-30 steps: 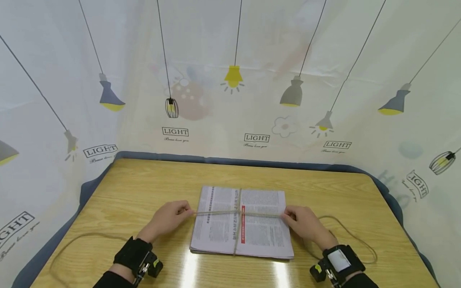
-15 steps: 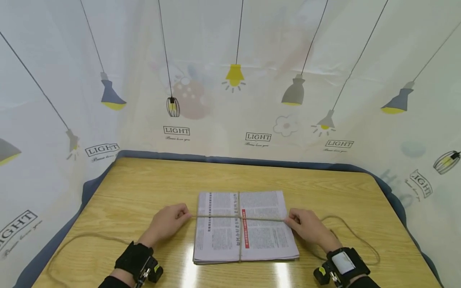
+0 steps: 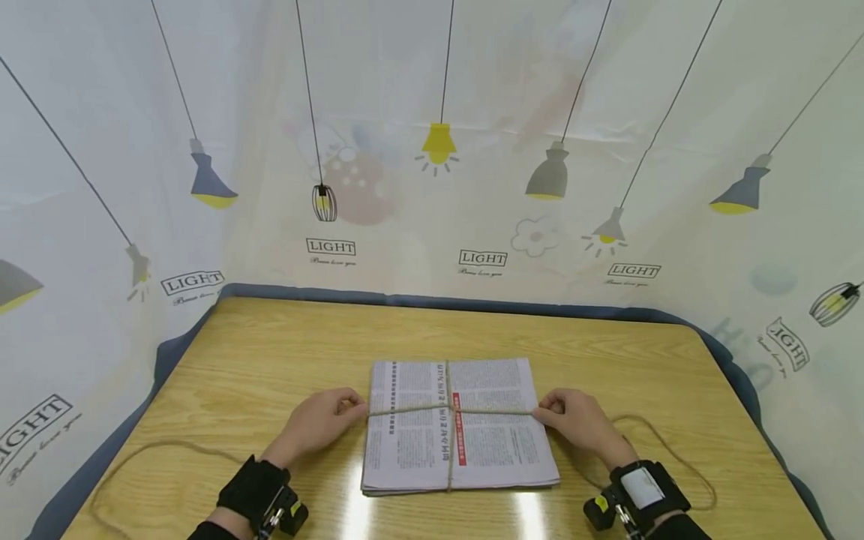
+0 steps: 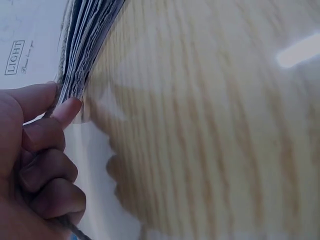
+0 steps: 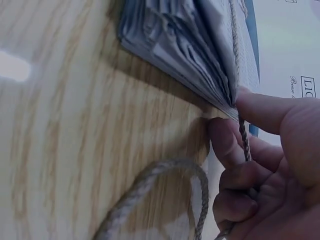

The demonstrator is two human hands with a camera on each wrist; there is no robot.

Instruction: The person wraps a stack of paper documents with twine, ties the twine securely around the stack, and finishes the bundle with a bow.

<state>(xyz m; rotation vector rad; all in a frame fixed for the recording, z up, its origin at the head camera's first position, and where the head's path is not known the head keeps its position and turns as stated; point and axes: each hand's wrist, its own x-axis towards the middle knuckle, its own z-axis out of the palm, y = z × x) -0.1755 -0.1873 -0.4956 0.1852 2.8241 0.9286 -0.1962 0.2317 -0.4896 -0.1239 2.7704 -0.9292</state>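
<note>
A stack of folded newspapers [image 3: 496, 450] lies flat on the table. Beige braided cord [image 3: 413, 409] crosses over its top, one strand running front to back and one side to side. At the stack's left edge my left hand [image 3: 320, 426] holds the cord, thumb and forefinger by the paper edges and the other fingers curled round it. My right hand [image 3: 582, 424] grips the cord at the right edge; in the right wrist view, the thumb touches the paper corner and the cord [image 5: 243, 135] passes through the curled fingers. The stack's underside is hidden.
The wooden table [image 3: 270, 330] has a dark blue border against a patterned curtain [image 3: 405, 75]. Loose cord tails lie on both sides: a left tail [image 3: 145, 446] curving toward the near edge and a looped right tail [image 3: 682, 457]. Both wrists wear black camera straps.
The stack has shifted slightly nearer to me. My left hand has come in from a little way off to the stack's left edge. The sideways strand now bends slightly at the crossing.
</note>
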